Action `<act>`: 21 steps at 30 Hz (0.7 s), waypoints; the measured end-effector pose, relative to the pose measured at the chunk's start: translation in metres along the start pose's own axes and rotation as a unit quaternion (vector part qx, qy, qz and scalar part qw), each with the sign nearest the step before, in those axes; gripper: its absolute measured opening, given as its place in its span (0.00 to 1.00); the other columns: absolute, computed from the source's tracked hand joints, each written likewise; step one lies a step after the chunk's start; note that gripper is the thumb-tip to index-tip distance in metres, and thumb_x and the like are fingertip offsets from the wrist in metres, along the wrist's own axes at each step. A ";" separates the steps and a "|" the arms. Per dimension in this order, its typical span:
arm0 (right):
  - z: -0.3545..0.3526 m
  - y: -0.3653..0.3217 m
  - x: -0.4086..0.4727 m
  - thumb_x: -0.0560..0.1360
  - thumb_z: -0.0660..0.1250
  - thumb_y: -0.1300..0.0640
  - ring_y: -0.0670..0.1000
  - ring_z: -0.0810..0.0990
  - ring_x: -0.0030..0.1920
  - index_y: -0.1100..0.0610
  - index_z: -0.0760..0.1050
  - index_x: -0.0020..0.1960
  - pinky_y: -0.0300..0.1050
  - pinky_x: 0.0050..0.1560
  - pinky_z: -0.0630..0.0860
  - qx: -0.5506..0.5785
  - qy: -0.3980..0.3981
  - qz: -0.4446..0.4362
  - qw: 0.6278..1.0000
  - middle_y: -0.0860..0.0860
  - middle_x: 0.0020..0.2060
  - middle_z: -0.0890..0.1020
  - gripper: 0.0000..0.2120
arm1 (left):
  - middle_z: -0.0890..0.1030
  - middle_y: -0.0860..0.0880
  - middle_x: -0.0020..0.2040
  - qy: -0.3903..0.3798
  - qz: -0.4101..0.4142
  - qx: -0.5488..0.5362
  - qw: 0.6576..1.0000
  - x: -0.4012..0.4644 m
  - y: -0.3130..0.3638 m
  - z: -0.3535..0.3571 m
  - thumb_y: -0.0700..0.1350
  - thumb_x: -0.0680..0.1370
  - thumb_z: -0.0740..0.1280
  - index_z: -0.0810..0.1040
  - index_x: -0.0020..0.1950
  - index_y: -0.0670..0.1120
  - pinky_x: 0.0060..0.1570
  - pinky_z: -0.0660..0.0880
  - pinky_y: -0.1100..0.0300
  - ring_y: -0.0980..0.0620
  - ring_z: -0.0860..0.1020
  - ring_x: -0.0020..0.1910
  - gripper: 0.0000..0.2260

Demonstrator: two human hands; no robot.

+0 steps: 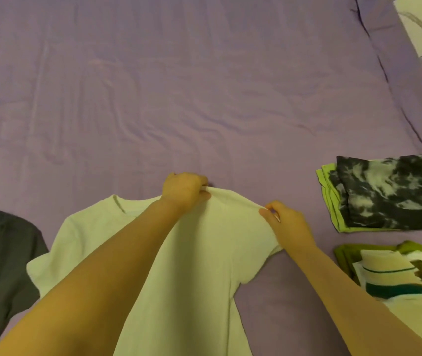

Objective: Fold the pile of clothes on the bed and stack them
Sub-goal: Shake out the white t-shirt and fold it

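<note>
on the purple bedsheet (179, 86), left hand (185, 191) and right hand (288, 224), arms outstretched, each pinching the pale t-shirt's (204, 253) shoulder edge

your two bare forearms reach forward from the lower edge of the view, angled in toward each other. your left hand (185, 192) is further out, knuckles up, fingers curled and pinching a fold of the shirt (204, 265) at its far edge. your right hand (288, 224) sits nearer and to the right, thumb and fingertips pinching the same edge. the hands are near each other, not touching.
</note>
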State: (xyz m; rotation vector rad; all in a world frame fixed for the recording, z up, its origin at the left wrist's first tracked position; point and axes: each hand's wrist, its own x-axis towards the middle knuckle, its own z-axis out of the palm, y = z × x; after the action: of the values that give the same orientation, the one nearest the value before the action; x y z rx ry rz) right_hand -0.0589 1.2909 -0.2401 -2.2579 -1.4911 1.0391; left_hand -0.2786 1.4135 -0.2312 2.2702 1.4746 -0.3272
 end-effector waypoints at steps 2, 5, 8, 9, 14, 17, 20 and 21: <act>0.004 -0.001 0.002 0.79 0.61 0.47 0.55 0.76 0.39 0.54 0.75 0.48 0.49 0.37 0.71 -0.007 0.038 0.009 0.999 0.51 0.36 0.78 0.11 | 0.78 0.48 0.51 0.025 -0.035 -0.003 0.999 0.001 0.000 0.001 0.53 0.79 0.62 0.78 0.57 0.51 0.47 0.62 0.57 0.46 0.75 0.53 0.11; 0.013 -0.001 0.002 0.78 0.62 0.46 0.55 0.78 0.45 0.54 0.75 0.53 0.48 0.40 0.71 0.043 0.035 0.044 0.997 0.49 0.41 0.79 0.12 | 0.75 0.47 0.57 0.041 -0.084 0.000 0.996 -0.003 0.004 0.016 0.49 0.80 0.60 0.76 0.62 0.52 0.55 0.64 0.55 0.45 0.70 0.60 0.12; 0.022 0.003 -0.009 0.74 0.66 0.41 0.53 0.74 0.60 0.50 0.65 0.70 0.46 0.52 0.70 0.057 -0.009 0.055 0.997 0.48 0.60 0.75 0.28 | 0.71 0.46 0.64 0.116 -0.094 -0.001 0.989 -0.024 0.014 0.035 0.44 0.77 0.66 0.74 0.65 0.50 0.67 0.60 0.50 0.44 0.65 0.66 0.15; 0.026 0.006 -0.015 0.73 0.68 0.42 0.52 0.72 0.64 0.50 0.61 0.73 0.45 0.55 0.69 0.055 -0.026 0.038 0.997 0.49 0.65 0.71 0.32 | 0.72 0.44 0.64 0.147 -0.079 0.003 0.986 -0.033 0.020 0.040 0.43 0.76 0.68 0.75 0.63 0.48 0.68 0.61 0.49 0.42 0.66 0.66 0.16; 0.031 0.014 -0.027 0.77 0.66 0.60 0.56 0.67 0.67 0.54 0.59 0.75 0.44 0.61 0.65 0.078 0.014 0.007 0.997 0.57 0.68 0.67 0.29 | 0.68 0.48 0.70 0.101 -0.020 -0.046 0.994 -0.070 0.034 0.073 0.53 0.80 0.59 0.77 0.61 0.52 0.72 0.47 0.44 0.44 0.58 0.73 0.13; 0.029 0.007 -0.029 0.76 0.66 0.59 0.57 0.68 0.65 0.54 0.63 0.73 0.49 0.62 0.66 -0.018 0.039 0.026 0.999 0.57 0.67 0.68 0.27 | 0.55 0.49 0.78 0.063 -0.038 0.028 0.997 -0.081 0.023 0.085 0.55 0.82 0.53 0.67 0.70 0.58 0.70 0.34 0.39 0.42 0.45 0.77 0.17; 0.032 -0.016 -0.040 0.74 0.69 0.56 0.60 0.66 0.69 0.54 0.71 0.68 0.57 0.65 0.65 -0.198 0.060 -0.098 0.973 0.57 0.67 0.71 0.23 | 0.49 0.47 0.79 0.067 -0.051 0.070 0.994 -0.094 0.011 0.085 0.56 0.82 0.51 0.62 0.74 0.58 0.68 0.29 0.38 0.40 0.41 0.77 0.19; 0.037 -0.027 -0.044 0.72 0.72 0.56 0.62 0.69 0.68 0.55 0.75 0.65 0.61 0.65 0.66 -0.227 0.071 -0.162 0.958 0.58 0.66 0.73 0.22 | 0.48 0.46 0.79 0.073 -0.061 0.068 0.993 -0.099 0.007 0.084 0.56 0.82 0.51 0.61 0.74 0.57 0.68 0.28 0.40 0.40 0.41 0.77 0.20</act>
State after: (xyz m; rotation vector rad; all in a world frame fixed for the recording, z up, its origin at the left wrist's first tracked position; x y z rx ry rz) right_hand -0.1127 1.2582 -0.2335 -2.1838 -2.1100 0.4613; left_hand -0.3105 1.2917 -0.2638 2.3582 1.7189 -0.3127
